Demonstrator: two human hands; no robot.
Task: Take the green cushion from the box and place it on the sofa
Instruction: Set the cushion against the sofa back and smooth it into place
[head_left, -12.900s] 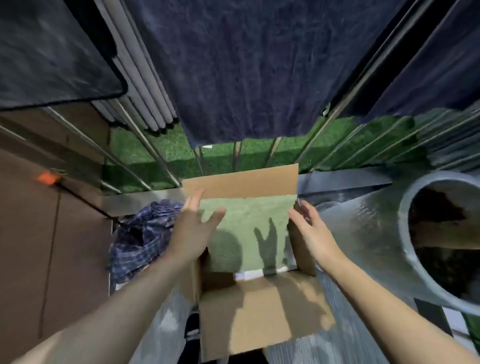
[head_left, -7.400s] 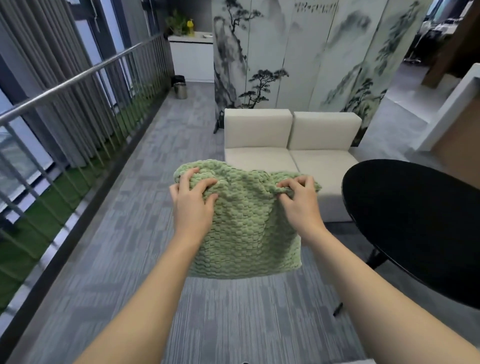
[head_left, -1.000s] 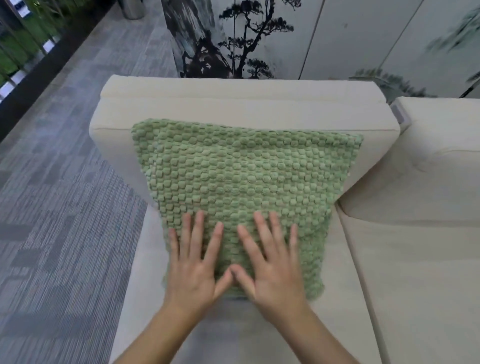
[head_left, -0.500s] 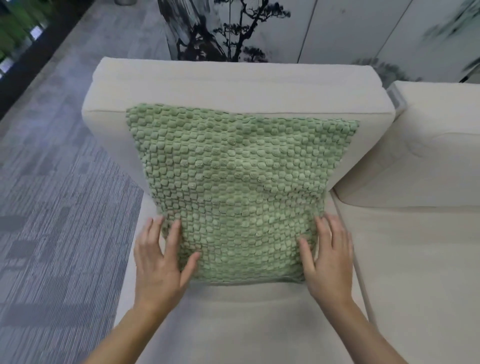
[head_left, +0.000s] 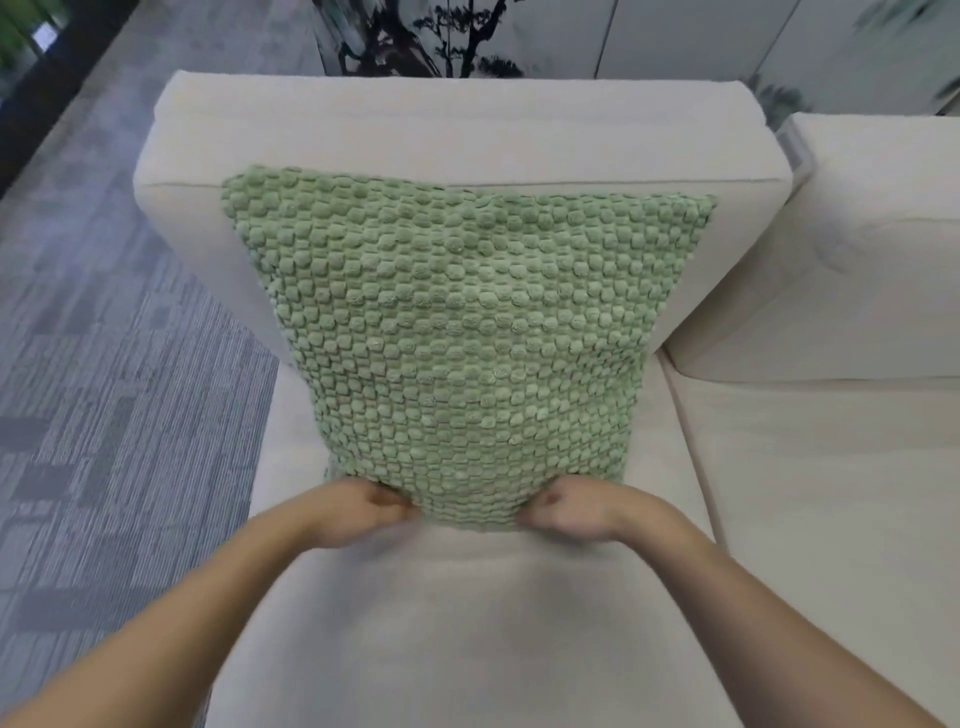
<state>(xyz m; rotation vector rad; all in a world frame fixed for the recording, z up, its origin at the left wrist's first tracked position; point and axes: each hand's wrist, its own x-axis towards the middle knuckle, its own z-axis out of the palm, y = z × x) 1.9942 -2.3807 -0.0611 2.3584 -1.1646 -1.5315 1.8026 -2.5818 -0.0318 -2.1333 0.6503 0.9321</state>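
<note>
The green cushion (head_left: 462, 332), knobbly and square, stands on the left seat of the cream sofa (head_left: 452, 613) and leans against its back pad. My left hand (head_left: 358, 512) and my right hand (head_left: 582, 512) are at the cushion's bottom edge, each near the middle. Both hands have their fingers curled under or around that lower edge, so the fingertips are hidden. The box is out of view.
Grey patterned carpet (head_left: 119, 395) lies to the left of the sofa. A second sofa seat and back pad (head_left: 841, 291) adjoin on the right. Behind the sofa stands a painted folding screen (head_left: 467, 36).
My hands have moved from the cushion's two lower corners inward to the middle of its bottom edge and closed on it. The cushion's lower edge now sits further forward on the seat.
</note>
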